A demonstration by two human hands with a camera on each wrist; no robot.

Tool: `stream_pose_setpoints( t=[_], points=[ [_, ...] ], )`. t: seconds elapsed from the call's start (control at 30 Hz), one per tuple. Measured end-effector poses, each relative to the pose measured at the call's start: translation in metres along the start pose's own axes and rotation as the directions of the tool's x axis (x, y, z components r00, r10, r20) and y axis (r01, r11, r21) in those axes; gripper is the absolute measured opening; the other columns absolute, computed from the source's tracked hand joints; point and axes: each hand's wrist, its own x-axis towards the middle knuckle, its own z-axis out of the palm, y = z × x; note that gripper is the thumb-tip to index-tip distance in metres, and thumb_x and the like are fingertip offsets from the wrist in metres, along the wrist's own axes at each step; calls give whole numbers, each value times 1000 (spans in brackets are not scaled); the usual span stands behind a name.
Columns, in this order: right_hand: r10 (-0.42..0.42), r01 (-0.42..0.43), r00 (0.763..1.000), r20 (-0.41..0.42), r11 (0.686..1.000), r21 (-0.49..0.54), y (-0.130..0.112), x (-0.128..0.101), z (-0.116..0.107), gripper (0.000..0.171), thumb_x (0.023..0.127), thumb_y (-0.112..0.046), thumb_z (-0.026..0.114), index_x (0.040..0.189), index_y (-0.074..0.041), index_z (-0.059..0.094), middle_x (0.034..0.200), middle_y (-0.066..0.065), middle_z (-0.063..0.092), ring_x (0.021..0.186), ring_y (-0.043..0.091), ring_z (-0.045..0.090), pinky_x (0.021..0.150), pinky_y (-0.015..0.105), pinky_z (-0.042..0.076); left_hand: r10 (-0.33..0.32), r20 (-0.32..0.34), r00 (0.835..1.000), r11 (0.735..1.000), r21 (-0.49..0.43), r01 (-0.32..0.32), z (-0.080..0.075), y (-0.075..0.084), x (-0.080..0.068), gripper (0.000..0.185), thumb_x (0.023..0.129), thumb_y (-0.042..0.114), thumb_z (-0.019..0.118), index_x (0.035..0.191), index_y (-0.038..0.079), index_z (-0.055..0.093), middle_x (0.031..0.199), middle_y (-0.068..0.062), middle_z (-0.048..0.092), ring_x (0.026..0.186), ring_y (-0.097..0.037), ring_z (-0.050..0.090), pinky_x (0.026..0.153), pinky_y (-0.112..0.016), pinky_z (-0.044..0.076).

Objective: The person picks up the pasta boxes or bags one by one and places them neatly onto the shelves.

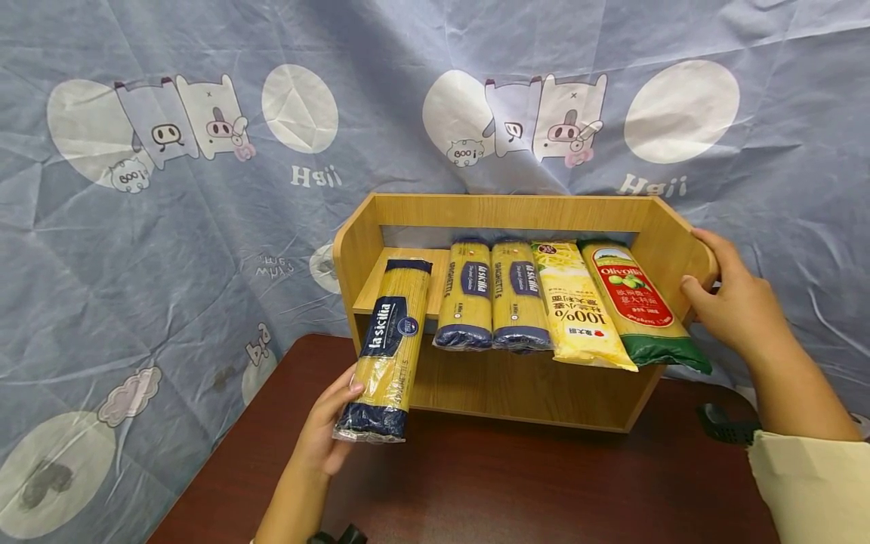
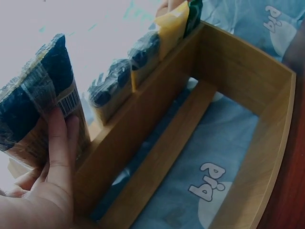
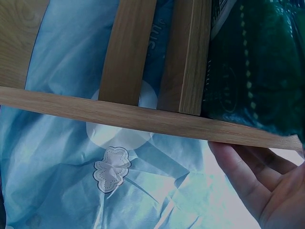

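Observation:
My left hand [image 1: 329, 427] grips the lower end of a clear spaghetti pack [image 1: 387, 347] with dark blue bands, its thumb on the front. The pack tilts at the left part of the wooden shelf [image 1: 513, 211], its top over the upper board. In the left wrist view, fingers lie along the pack's barcode side [image 2: 69, 102]. My right hand [image 1: 741, 306] holds the shelf's right side panel [image 1: 673, 242], thumb at the front edge and fingers on the outer face. Beside that panel leans a green and red Olivoilà pack [image 1: 635, 298].
Two more spaghetti packs [image 1: 465, 295] and a yellow noodle pack [image 1: 578, 302] lie on the upper board, their lower ends jutting past its front edge. The shelf stands on a dark red table [image 1: 476, 483]. A patterned blue cloth [image 1: 381, 98] hangs behind.

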Motion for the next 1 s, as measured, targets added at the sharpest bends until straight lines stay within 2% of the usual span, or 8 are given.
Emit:
stream_pose_setpoints(
  t=[0.13,0.37,0.53,0.8,1.0],
  points=[
    [-4,4,1000,-8,1000,2,1,0,0,72,100,-30,51,163,-31,15,117,37,59,94,55,58,58,34,37,-4,-24,1000,1000,9,5,3,3,4,42,107,18,36,148,18,41,117,3,69,102,-9,68,86,-25,57],
    [-7,7,1000,-12,1000,3,2,0,0,72,100,-30,51,162,-31,16,115,38,60,92,56,59,57,32,37,-1,10,1000,1000,-18,2,5,6,15,42,107,18,33,148,15,40,118,3,68,103,-10,67,87,-25,57],
    [1,-1,1000,-4,1000,1,2,0,0,72,100,-31,51,163,-32,15,118,38,59,94,56,57,58,36,38,-9,-4,1000,1000,-16,9,7,7,24,37,107,19,32,141,18,48,114,4,68,100,-9,67,85,-24,56],
    [5,-5,1000,-2,1000,7,1,0,0,72,100,-31,51,163,-33,14,126,40,56,98,57,56,61,37,38,-33,-73,997,998,-52,29,13,7,34,32,107,21,34,135,23,50,111,8,67,98,-6,66,82,-22,55],
    [-6,6,1000,-5,1000,2,1,0,0,73,100,-30,52,162,-33,15,121,39,59,95,57,58,60,37,38,-35,-139,990,994,-103,21,15,6,41,29,106,24,37,129,24,55,108,8,68,95,-7,66,80,-22,55]
  ],
)
